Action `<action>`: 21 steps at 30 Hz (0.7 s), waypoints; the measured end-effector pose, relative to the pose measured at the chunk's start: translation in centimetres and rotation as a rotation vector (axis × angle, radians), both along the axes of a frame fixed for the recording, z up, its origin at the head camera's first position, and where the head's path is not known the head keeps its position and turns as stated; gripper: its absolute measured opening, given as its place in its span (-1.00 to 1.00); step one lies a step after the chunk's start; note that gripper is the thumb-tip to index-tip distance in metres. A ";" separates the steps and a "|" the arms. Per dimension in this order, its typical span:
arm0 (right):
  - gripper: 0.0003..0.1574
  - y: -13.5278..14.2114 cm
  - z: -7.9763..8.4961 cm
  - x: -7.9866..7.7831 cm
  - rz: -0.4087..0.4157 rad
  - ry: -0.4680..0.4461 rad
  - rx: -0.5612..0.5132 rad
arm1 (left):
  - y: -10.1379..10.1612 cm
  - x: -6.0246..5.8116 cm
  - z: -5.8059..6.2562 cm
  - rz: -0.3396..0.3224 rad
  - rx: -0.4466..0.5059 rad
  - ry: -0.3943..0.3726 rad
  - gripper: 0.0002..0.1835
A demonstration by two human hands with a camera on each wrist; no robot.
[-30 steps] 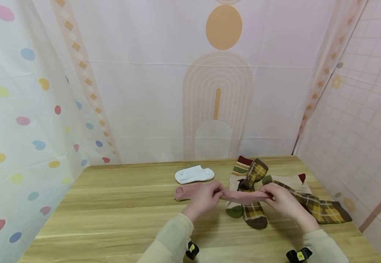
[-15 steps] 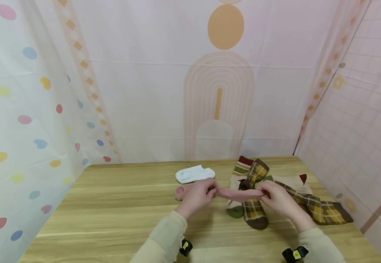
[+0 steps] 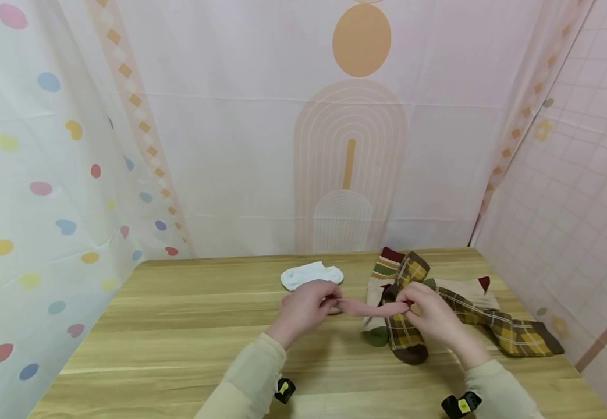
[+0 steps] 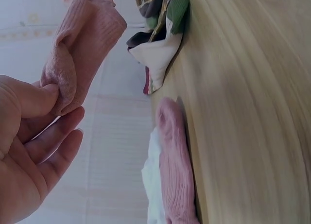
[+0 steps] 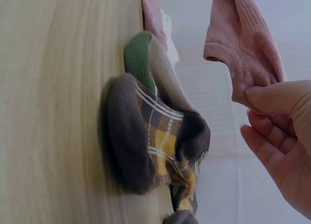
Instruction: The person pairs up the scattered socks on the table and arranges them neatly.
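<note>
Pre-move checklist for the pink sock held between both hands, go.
1. Left hand grip on the pink sock: ok, thumb and fingers pinch one end, seen in the left wrist view.
2. Right hand grip on the other end: ok, fingertips pinch it in the right wrist view.
3. Held sock off the table: ok, it hangs between the hands above the wood.
4. Second pink sock in sight: ok, it lies flat on the table beside the white sock.
5. Plaid socks apart from the held sock: cannot tell, they lie right under the right hand.
6. Held sock's open end facing up: cannot tell.
</note>
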State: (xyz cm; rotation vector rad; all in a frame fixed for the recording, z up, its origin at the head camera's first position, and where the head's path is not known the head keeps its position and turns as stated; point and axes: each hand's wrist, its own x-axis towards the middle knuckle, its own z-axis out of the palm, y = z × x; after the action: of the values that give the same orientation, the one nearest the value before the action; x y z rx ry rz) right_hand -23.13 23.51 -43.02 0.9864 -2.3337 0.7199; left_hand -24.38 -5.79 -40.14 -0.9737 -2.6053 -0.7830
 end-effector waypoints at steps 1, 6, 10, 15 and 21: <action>-0.39 -0.2 0.0 -0.1 0.014 0.028 0.004 | -0.2 0.0 0.0 0.000 -0.002 0.011 -0.84; -0.42 -1.1 -0.3 -0.4 0.050 0.096 0.014 | -1.2 -0.4 -0.3 -0.037 0.008 0.118 -0.82; -0.48 -2.0 -0.6 -0.7 0.084 0.099 0.040 | -2.4 -0.6 -0.5 -0.034 0.013 0.159 -0.82; -0.51 -3.3 -0.9 -1.2 0.135 0.125 0.077 | -3.9 -0.6 -0.7 -0.019 0.003 0.160 -0.83; -0.55 -4.6 -0.7 -1.5 0.153 0.147 0.096 | -5.6 -0.6 -1.0 -0.007 -0.020 0.192 -0.84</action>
State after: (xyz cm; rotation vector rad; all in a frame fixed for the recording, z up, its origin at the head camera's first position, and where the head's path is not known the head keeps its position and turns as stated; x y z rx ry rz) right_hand -24.63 18.94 -43.69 1.2288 -2.1999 0.5764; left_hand -24.95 -11.41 -41.14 -1.0103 -2.4513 -0.6321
